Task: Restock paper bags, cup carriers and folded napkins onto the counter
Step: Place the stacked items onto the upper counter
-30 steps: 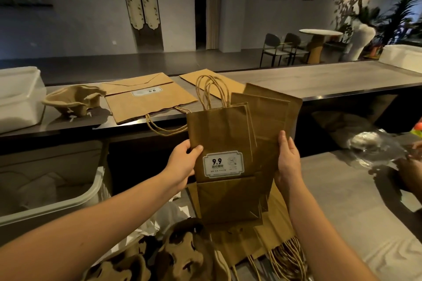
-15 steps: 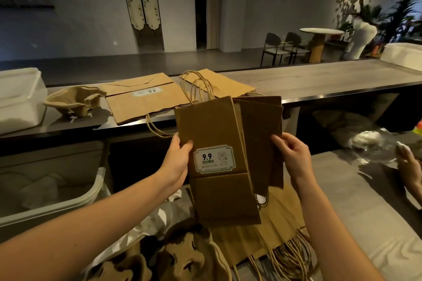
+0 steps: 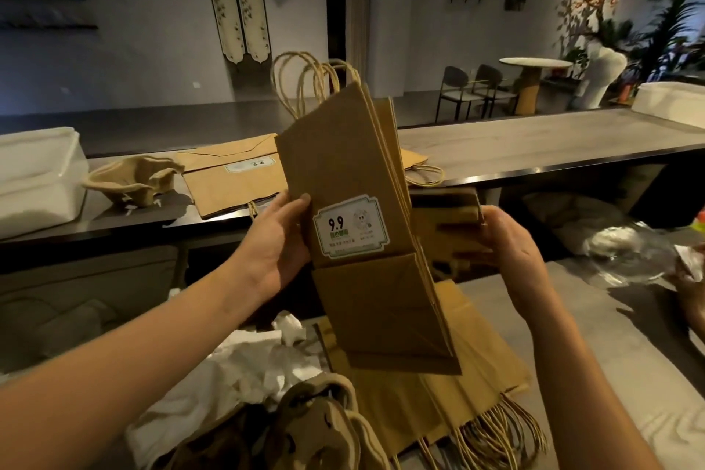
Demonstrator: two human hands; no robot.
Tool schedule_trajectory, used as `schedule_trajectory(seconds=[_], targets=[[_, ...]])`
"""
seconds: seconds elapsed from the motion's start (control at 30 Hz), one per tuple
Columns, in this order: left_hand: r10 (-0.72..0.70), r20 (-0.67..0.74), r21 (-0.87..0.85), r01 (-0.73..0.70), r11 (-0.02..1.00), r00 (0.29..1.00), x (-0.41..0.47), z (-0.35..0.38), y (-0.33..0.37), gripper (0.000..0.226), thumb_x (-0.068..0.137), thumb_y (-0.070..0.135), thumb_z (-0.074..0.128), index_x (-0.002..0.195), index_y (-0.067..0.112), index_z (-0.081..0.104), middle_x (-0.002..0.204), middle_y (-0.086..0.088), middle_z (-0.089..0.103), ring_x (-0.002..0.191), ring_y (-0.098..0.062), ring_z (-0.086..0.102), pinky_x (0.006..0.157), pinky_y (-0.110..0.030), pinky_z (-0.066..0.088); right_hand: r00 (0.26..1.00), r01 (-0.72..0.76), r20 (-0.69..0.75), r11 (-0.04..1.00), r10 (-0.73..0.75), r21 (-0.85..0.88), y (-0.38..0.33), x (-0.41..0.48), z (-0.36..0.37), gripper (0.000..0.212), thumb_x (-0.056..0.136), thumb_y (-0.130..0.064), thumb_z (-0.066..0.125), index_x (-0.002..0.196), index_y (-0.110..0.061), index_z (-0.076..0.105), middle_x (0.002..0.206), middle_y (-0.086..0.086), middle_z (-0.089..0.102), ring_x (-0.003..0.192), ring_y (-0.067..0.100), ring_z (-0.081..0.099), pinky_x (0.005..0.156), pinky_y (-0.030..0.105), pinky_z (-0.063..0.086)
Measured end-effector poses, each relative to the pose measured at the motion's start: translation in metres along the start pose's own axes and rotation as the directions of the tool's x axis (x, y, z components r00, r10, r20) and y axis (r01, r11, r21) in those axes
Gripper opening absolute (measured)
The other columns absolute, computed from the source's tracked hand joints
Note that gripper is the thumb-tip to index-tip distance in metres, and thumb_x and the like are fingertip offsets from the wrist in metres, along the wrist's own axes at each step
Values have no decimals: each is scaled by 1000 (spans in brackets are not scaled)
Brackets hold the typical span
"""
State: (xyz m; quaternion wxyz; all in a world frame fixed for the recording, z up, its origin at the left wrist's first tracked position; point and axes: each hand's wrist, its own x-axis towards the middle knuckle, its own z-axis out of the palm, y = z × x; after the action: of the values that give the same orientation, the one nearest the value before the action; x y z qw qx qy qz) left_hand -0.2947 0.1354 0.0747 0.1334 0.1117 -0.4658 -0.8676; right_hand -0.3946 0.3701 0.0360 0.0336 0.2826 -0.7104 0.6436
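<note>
"Brown paper bags (image 3: 354,210): where are they?"

"Lifted above the lower counter (image 3: 648,374), between both hands. The left hand (image 3: 274,240) grips the labelled stack, thumb on its face, fingers behind. The right hand (image 3: 511,248) clasps a darker bundle (image 3: 444,208) just beside it."

"And around them?"

"More bags (image 3: 484,374) lie flat beneath, rumpled white paper (image 3: 248,366) beside them. The raised counter (image 3: 534,141) bears a flat bag (image 3: 232,187), a cup carrier (image 3: 133,179) and a white tub (image 3: 34,179). Behind it is a dim room with chairs (image 3: 469,88)."

"Which way up?"

"Long axis near upright, top leaning slightly left, handles on top, folded base downward, label facing the camera."
</note>
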Motion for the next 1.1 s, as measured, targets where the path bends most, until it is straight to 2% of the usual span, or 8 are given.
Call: schedule_trajectory(seconds=[0.1,0.3,0.47,0.6,0.77,0.83,0.93,1.1], targets=[[-15,68,9,15,1000,998,2,-1,13,23,96,14,42,112,21,58,97,-6,68,95,-23,62,79,-41,49,996,74,-54,997,-72,29,-2,3,-4,56,65,-88,35,69,-42,67,82,-14,67,79,3,62,66,14,50],[-2,20,39,1,999,1000,6,9,13,28,98,12,39,117,21,57,96,-4,70,89,-20,66,70,-37,56,983,181,49,982,-179,-49,-9,-5,3,7,75,-44,68,72,-40,63,74,-13,63,65,4,61,51,14,48],[-55,-78,76,61,995,995,11,24,-1,28,99,8,35,118,17,53,95,-7,65,84,-20,63,71,-35,52,984,118,141,993,-113,-26,-12,-12,5,60,76,-35,62,126,-57,38,88,4,66,87,16,66,71,25,57],[-72,-74,99,80,992,995,13,29,-11,28,100,9,35,109,23,57,92,-3,66,82,-17,63,64,-33,51,963,233,166,966,-213,-111,-12,-21,0,72,71,-71,56,130,-69,14,100,-10,68,95,11,66,79,33,57],[-106,74,127,96,987,992,12,26,-7,28,99,13,38,114,29,55,108,-4,62,100,-24,59,80,-44,51,920,387,157,896,-360,-216,-18,-22,1,76,82,-61,52,139,-57,2,107,-31,62,110,11,61,94,39,50],[-74,91,120,63,991,993,12,28,-4,26,99,14,39,113,28,55,108,-5,63,100,-24,60,81,-43,50,949,303,144,941,-282,-150,-18,-15,1,65,85,-48,53,140,-51,18,104,-30,63,106,4,61,91,26,51],[39,27,95,-41,995,999,16,35,-8,30,100,11,35,121,25,49,112,-3,64,98,-20,63,80,-37,52,991,17,133,999,-13,-34,-4,-8,10,21,92,-25,43,109,-33,52,91,-17,68,88,3,65,73,21,54],[200,-17,266,-189,945,980,17,32,-40,29,100,13,33,102,38,46,107,9,58,100,-11,58,86,-36,50,971,-238,55,956,232,173,30,-21,40,29,88,-40,41,115,-31,46,107,-14,58,96,2,57,77,17,49]])
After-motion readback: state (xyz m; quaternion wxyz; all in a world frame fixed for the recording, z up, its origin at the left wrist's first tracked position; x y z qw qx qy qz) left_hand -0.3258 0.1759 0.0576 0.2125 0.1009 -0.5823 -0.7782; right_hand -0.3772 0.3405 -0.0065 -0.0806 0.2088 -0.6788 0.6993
